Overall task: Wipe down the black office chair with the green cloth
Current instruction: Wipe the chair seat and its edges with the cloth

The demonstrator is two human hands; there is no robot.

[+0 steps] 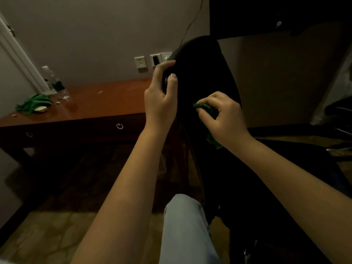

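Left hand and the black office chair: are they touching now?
Touching. The head view shows the left hand gripping the black office chair, with fingers and thumb curled round the edge of its backrest.

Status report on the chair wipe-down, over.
Left hand grips black office chair at its back edge. Right hand holds green cloth against the backrest. Nothing blocking the wipe.

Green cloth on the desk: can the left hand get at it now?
Probably not: the left hand grips the chair backrest, and that green cloth lies far left on the desk.
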